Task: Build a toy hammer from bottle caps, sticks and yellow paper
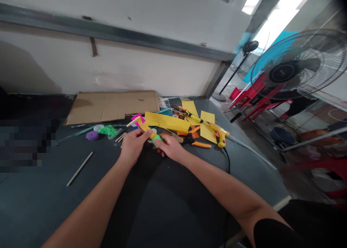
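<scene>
My left hand (134, 142) pinches a narrow yellow paper strip (145, 126) above the table. My right hand (171, 146) is closed on a bright green piece (157, 141) at the strip's lower end. Whether the green piece is joined to the strip, I cannot tell. Beyond the strip's upper end are a pink piece (138, 120) and a pale wooden stick (132, 122); whether these are attached to it is unclear. Behind my hands lies a larger yellow sheet (166, 122). Pliers with orange handles (201, 145) lie right of my right hand.
A flat cardboard piece (114, 105) lies at the back. A yellow glue gun (221, 136) with a black cord rests at right. Purple (92, 135) and green (107, 130) round pieces lie left, and a loose stick (80, 169) nearer. A fan (284, 72) stands right.
</scene>
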A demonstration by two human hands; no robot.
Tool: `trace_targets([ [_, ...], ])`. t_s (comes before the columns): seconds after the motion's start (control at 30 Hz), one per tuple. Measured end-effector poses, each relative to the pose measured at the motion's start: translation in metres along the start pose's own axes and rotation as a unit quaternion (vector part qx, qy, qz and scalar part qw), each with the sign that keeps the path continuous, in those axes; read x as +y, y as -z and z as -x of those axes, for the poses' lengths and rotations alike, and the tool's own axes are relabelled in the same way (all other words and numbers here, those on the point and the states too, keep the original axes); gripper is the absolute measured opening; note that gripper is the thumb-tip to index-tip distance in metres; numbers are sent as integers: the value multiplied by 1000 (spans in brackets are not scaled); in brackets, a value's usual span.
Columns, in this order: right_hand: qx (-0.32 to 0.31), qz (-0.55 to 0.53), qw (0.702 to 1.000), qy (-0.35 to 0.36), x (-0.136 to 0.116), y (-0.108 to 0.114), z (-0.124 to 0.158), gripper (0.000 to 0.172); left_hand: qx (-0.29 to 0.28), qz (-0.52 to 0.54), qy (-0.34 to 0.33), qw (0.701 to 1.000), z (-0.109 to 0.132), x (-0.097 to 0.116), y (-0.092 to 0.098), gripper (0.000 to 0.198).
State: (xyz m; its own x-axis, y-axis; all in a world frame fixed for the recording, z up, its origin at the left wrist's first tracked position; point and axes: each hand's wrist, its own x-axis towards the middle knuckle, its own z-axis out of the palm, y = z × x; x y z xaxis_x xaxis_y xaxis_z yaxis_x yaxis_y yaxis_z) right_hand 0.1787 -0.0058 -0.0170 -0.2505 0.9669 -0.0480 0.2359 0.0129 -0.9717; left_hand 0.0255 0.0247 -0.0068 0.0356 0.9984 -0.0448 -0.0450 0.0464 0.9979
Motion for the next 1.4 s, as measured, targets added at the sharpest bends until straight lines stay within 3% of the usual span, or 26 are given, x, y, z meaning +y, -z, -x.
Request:
trace_targets([
  [0.13,40,104,992,63,-6,7,6,43,2,-39,-2,999,-1,-1,3,28],
  [0.23,81,226,960,146,-15,12,12,44,-1,-64,-4,998,-3,-2,6,28],
  [0.33,77,312,926,198,-21,14,15,36,11,-117,-12,993,-4,-2,7,29],
  [0.53,91,340,907,230,-20,13,15,35,13,-171,-23,985,-1,4,6,31],
  [1.07,95,320,913,233,-18,13,14,29,5,-190,-28,981,-1,3,7,29],
  [1.2,111,280,935,190,-15,11,13,38,18,-193,-30,981,0,6,6,29],
  [1.4,76,267,953,118,-10,2,9,58,8,-176,-25,984,0,3,5,29],
])
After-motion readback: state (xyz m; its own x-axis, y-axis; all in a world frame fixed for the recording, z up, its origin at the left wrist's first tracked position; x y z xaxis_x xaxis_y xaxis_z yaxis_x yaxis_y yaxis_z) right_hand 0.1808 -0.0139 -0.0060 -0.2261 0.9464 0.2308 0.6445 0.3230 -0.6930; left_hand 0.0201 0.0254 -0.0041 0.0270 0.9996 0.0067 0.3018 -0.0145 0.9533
